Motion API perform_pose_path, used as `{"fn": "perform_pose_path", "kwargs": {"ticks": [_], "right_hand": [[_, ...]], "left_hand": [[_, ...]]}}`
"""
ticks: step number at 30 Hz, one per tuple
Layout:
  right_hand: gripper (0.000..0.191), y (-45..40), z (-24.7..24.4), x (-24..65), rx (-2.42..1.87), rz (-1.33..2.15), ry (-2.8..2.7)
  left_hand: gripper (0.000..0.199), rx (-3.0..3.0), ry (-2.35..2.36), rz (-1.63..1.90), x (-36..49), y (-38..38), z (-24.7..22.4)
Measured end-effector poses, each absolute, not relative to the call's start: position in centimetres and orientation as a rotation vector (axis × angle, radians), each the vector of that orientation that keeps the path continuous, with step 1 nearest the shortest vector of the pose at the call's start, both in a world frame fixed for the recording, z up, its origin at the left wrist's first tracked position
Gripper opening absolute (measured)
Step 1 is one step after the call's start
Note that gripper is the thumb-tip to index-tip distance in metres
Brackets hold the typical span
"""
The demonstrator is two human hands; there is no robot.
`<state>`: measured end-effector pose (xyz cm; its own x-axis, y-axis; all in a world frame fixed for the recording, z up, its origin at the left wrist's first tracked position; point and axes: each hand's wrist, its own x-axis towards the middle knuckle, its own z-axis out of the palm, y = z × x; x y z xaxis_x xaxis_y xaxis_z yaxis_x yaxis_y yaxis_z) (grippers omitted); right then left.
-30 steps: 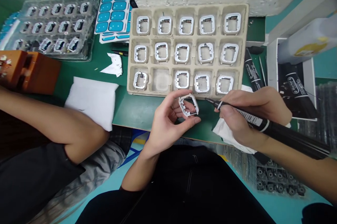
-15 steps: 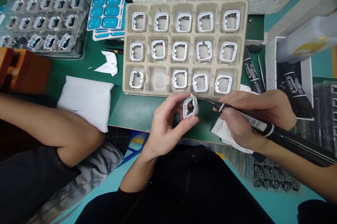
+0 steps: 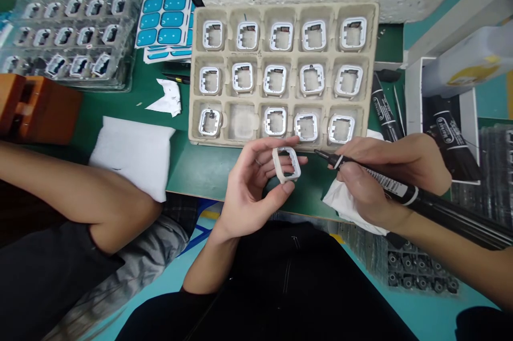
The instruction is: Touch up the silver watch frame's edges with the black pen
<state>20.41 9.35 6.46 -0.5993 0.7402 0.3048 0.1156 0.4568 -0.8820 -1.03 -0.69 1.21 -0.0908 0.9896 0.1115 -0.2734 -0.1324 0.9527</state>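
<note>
Between the thumb and fingers of my left hand (image 3: 256, 186) is a small whitish watch-case frame (image 3: 278, 165), tilted on its side with its opening facing right. My right hand (image 3: 388, 175) grips a black marker pen (image 3: 395, 187), its uncapped tip pointing left, a short way from the frame and apart from it. Just beyond both hands lies a beige moulded tray (image 3: 256, 143). Similar frames, such as one watch-case frame (image 3: 275, 121), sit in its compartments; the second compartment of the front row holds none. A white cloth (image 3: 344, 204) lies under my right hand.
Clear plastic trays (image 3: 128, 74) of frames stand at the far left, behind an orange block (image 3: 52, 111). A folded white cloth (image 3: 128, 156) lies near another person's arm (image 3: 76, 186). Blue sticker sheets (image 3: 164, 20) lie at the back. Right are spare markers (image 3: 385, 111) and a white box (image 3: 414, 84).
My left hand has turned the watch-case frame, so its opening now faces right, and its fingers have spread out more. The marker in my right hand has stayed nearly still.
</note>
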Motion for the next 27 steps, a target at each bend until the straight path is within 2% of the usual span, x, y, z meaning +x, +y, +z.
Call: {"fn": "perform_pose_path", "kwargs": {"ticks": [6, 19, 24, 27], "right_hand": [[0.018, 9.3, 6.2, 20.4, -0.693, 1.166, -1.976], [0.015, 8.0, 4.5, 19.6, -0.956, 1.095, -1.911], [0.011, 7.8, 4.3, 18.8, -0.762, 1.016, -1.912], [0.024, 7.9, 4.1, 18.1, -0.766, 0.907, -2.097]], "left_hand": [[0.056, 1.047, 1.024, 1.483, -1.2, -0.5, 0.9], [0.060, 0.997, 1.165, 1.392, -0.6, -0.6, 1.1], [0.054, 1.047, 1.212, 1.423, -0.2, -0.8, 0.7], [0.051, 1.118, 1.294, 1.446, 0.2, -1.0, 0.7]]}}
